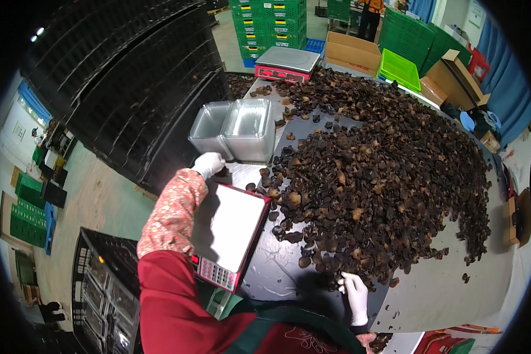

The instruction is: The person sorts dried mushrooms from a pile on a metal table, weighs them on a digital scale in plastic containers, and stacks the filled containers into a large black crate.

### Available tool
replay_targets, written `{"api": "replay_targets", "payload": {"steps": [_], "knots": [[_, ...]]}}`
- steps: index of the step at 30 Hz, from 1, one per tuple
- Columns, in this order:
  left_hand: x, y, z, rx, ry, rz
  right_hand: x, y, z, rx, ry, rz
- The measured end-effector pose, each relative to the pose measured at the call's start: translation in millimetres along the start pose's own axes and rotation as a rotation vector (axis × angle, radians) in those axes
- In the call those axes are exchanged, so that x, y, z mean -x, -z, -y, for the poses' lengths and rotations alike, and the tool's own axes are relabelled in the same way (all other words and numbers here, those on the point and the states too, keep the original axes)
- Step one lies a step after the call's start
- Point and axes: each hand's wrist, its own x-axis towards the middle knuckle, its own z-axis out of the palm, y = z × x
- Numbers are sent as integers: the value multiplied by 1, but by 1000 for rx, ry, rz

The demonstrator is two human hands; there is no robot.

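My left hand (209, 164), in a white glove, is just past the far-left corner of a red digital scale (238, 225). It is close to two stacks of clear plastic trays (249, 126). A dark piece shows beside its fingertips; whether they grip it is unclear. The scale's bright weighing plate has nothing on it. My right hand (355, 294), also white-gloved, is at the near edge of a broad heap of dark brown pieces (363, 190) that look like wood ear mushrooms. Its fingers are bent at the pieces, and their tips are partly hidden.
A second red scale (287, 64) stands at the table's far end, beside a cardboard box (352, 53) and lime-green trays (399, 71). Tall black crates (128, 97) rise at the left. Another black crate (101, 283) with clear trays inside stands below. Green crates (269, 26) are stacked behind.
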Motion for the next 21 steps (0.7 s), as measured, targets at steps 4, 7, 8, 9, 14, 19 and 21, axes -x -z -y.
{"api": "replay_targets", "payload": {"steps": [4,7,8,9,14,19,21], "knots": [[-43,-61,-15,-181,111,127,-5,-3,2,-105,-76,-166],[-56,-74,-20,-225,47,138,-20,-16,21,-110,-51,-161],[-53,-75,-15,-201,14,118,-23,-20,22,-106,-35,-139],[-48,-69,-6,-184,-7,85,-27,-26,30,-103,-21,-110],[-22,-9,20,1030,-271,475,-36,-51,55,-96,77,31],[32,49,-40,1124,-492,620,-29,-71,71,79,201,132],[59,62,-79,1100,-530,569,-28,-72,66,54,301,204]]}}
